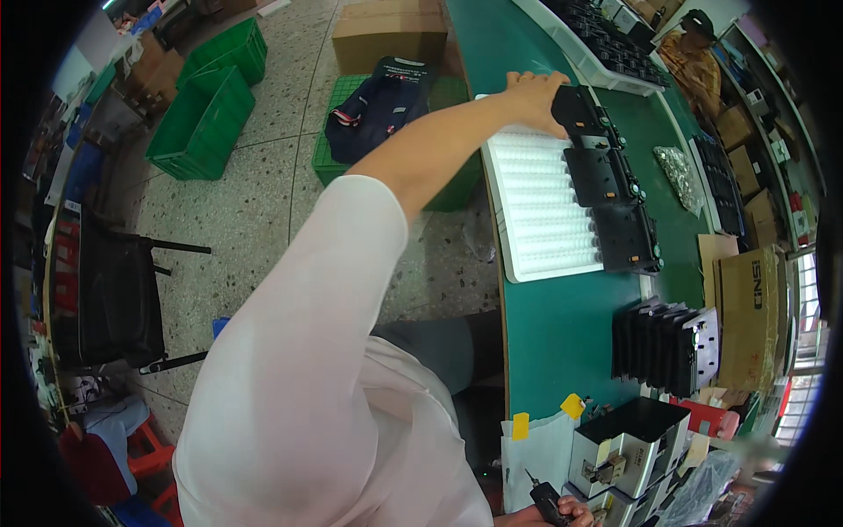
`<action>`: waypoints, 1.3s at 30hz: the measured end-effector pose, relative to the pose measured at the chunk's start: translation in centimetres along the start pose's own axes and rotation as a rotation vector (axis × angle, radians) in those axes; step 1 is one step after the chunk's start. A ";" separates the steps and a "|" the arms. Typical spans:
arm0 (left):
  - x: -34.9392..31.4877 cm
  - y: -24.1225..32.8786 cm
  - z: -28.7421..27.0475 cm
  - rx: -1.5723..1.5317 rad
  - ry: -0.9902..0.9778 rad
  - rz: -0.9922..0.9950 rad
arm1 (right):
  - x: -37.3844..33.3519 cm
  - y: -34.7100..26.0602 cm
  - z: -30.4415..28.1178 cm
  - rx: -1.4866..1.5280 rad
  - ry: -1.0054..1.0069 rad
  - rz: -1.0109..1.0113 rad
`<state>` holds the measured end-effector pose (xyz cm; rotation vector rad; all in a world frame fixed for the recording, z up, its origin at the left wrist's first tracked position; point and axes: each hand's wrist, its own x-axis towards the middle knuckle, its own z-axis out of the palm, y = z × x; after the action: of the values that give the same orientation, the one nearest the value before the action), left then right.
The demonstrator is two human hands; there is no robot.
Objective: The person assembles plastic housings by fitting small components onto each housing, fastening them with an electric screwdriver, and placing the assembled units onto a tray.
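Stretched far out, my left hand (534, 101) is closed on the edge of a black panel (575, 110), the farthest of three on a white ribbed tray (527, 237). Two more black panels, a middle one (597, 174) and a nearer one (622, 237), lie in line with it along the tray's right side, with small fittings on their right edges. At the bottom edge, my right hand (575, 512) grips a black electric screwdriver (546, 501), its thin bit pointing up and left. The frame's edge cuts off part of this hand.
Stacked black panels (667, 347) stand on the green table (553, 334), near a cardboard box (751, 316) and a black-and-silver machine (632, 439). A bag of small parts (678, 176) lies farther up. Another person (694, 66) sits across. Green crates (202, 123) and a chair (114, 290) occupy the floor.
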<state>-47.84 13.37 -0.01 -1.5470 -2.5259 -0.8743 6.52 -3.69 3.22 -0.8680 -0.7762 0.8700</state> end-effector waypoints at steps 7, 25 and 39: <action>-7.1 2.3 -4.6 -0.010 -0.002 0.197 | 0.2 -0.1 -1.5 0.084 0.048 -0.037; -29.8 15.4 -2.2 -0.474 -0.488 0.807 | -0.1 -1.2 -2.8 0.147 0.025 -0.114; -30.2 20.8 4.3 -0.551 -0.618 1.056 | 2.2 -3.0 -4.8 0.095 0.044 -0.211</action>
<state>-14.48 -1.77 -4.47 -3.1903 -1.1983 -0.9934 12.44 -4.38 4.28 -0.7053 -0.7670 0.6935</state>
